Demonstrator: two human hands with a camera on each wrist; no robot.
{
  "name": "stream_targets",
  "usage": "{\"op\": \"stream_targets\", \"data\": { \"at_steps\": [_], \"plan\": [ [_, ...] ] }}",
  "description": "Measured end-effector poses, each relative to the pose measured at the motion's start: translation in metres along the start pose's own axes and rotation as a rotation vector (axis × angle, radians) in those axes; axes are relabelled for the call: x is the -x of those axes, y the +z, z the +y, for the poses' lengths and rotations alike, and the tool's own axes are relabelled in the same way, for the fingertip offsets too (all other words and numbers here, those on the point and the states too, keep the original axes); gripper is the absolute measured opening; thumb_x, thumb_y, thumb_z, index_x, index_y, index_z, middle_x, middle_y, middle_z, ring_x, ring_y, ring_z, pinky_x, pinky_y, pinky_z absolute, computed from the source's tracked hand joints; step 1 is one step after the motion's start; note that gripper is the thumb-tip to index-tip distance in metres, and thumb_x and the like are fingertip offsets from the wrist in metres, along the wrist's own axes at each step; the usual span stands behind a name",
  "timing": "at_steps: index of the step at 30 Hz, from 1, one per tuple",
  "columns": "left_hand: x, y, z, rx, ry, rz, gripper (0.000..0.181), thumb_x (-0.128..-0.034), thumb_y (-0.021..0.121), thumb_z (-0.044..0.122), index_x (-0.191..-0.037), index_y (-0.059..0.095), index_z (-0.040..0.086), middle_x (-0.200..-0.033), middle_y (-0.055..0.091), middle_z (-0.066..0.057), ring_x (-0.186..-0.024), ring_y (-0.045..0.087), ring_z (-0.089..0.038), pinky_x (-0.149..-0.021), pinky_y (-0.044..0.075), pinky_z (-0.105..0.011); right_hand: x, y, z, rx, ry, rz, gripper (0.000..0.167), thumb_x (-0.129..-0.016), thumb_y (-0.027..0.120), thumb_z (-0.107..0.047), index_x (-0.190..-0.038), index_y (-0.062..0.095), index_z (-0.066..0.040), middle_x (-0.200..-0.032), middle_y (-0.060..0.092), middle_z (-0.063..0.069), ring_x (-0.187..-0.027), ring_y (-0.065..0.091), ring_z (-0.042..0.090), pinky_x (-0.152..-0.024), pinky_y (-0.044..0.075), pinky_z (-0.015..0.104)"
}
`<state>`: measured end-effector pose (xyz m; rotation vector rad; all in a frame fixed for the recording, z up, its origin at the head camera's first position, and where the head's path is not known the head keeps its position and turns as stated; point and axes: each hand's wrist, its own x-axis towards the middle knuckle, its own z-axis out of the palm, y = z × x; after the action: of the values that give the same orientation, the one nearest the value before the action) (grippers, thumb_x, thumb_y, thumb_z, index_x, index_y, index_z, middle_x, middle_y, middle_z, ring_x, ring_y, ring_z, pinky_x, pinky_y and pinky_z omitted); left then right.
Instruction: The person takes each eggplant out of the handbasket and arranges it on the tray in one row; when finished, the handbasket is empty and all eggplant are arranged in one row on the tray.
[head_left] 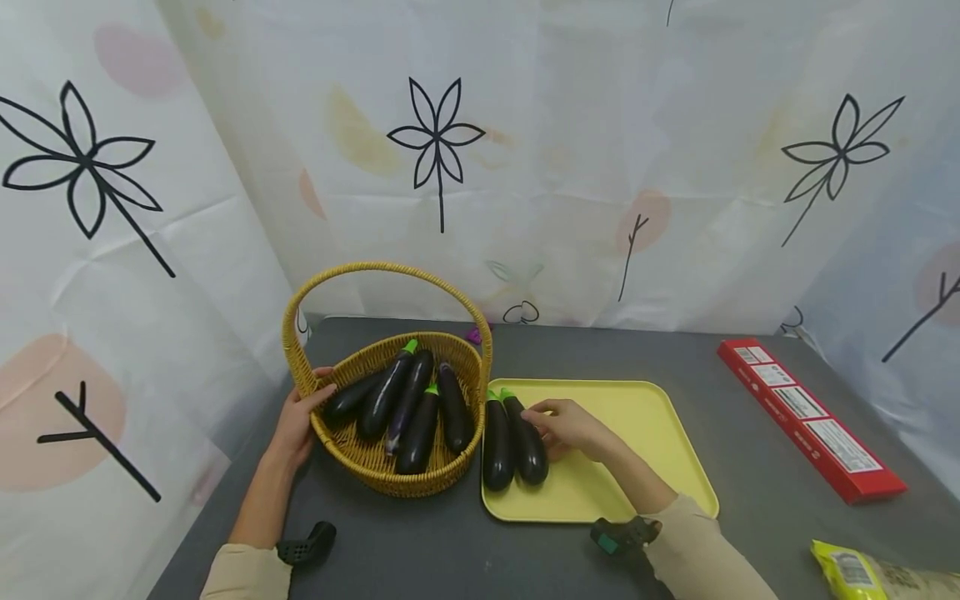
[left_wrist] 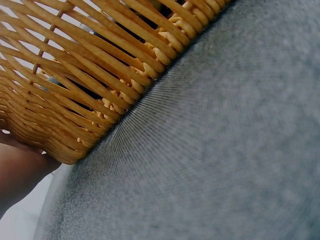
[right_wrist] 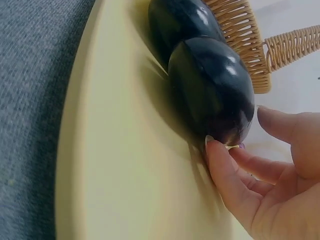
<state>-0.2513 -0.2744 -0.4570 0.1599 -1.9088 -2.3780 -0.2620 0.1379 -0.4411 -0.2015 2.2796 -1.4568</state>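
My left hand (head_left: 296, 425) grips the left rim of a yellow wicker basket (head_left: 390, 485), by the foot of its tall handle. In the left wrist view, part of the hand (left_wrist: 22, 170) shows under the woven wall. Several dark eggplants (head_left: 420, 429) with green caps lie in the basket. On a yellow tray (head_left: 607, 492) just right of it, two more eggplants lie side by side. My right hand (head_left: 567, 429) is at the right one (head_left: 528, 450); in the right wrist view, its thumb and fingers are spread beside that eggplant (right_wrist: 212, 85), a fingertip at its underside.
A long red box (head_left: 813, 417) lies slanted on the grey table (head_left: 420, 550) at the right. Below it, a yellow packet (head_left: 855, 571) is cut off by the frame edge. Patterned cloth (head_left: 570, 167) hangs behind and at both sides.
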Motion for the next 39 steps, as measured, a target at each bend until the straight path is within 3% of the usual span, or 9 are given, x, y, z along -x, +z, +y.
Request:
{"op": "stream_targets", "data": {
  "at_steps": [8, 18, 28, 34, 39],
  "plan": [
    [0.001, -0.001, -0.001, 0.007, 0.022, -0.001, 0.018, -0.0973, 0.057, 0.016, -0.113, 0.056, 0.024, -0.114, 0.049, 0.007, -0.101, 0.049, -0.008, -0.084, 0.040, -0.021, 0.007, 0.001, 0.000, 0.007, -0.003, -0.023, 0.051, -0.094, 0.062, -0.032, -0.129, 0.053, 0.005, -0.094, 0.064, 0.013, -0.076, 0.066, 0.023, -0.062, 0.054, 0.037],
    [0.001, 0.001, 0.001, -0.008, 0.020, -0.004, 0.026, -0.0977, 0.057, 0.017, -0.123, 0.051, 0.016, -0.113, 0.049, 0.007, -0.101, 0.049, -0.008, -0.084, 0.039, -0.022, 0.010, -0.001, 0.001, 0.001, 0.004, -0.033, 0.052, -0.096, 0.058, -0.034, -0.129, 0.052, 0.006, -0.092, 0.064, 0.013, -0.075, 0.066, 0.023, -0.063, 0.054, 0.037],
    [0.003, 0.002, 0.001, 0.009, 0.021, -0.010, 0.023, -0.0976, 0.057, 0.016, -0.120, 0.053, 0.017, -0.113, 0.049, 0.006, -0.101, 0.049, -0.009, -0.084, 0.040, -0.022, 0.009, -0.009, 0.005, -0.030, 0.012, -0.030, 0.059, -0.098, 0.052, -0.039, -0.133, 0.046, 0.008, -0.094, 0.066, 0.016, -0.080, 0.066, 0.026, -0.066, 0.054, 0.039],
    [0.003, 0.001, 0.001, 0.005, 0.024, -0.022, 0.026, -0.0975, 0.057, 0.017, -0.123, 0.052, 0.016, -0.115, 0.048, 0.005, -0.100, 0.051, -0.008, -0.083, 0.041, -0.022, 0.009, -0.020, 0.003, -0.101, -0.007, -0.036, 0.060, -0.098, 0.052, -0.041, -0.132, 0.046, 0.009, -0.098, 0.062, 0.017, -0.078, 0.064, 0.023, -0.067, 0.054, 0.038],
    [0.004, 0.002, 0.001, -0.006, 0.032, -0.037, 0.031, -0.0985, 0.056, 0.018, -0.128, 0.048, 0.012, -0.123, 0.043, 0.003, -0.104, 0.050, -0.008, -0.084, 0.041, -0.022, 0.009, -0.033, 0.000, -0.233, -0.039, -0.120, 0.061, -0.101, 0.046, -0.040, -0.140, 0.037, 0.006, -0.109, 0.056, 0.019, -0.087, 0.062, 0.021, -0.076, 0.053, 0.038]
  ]
}}
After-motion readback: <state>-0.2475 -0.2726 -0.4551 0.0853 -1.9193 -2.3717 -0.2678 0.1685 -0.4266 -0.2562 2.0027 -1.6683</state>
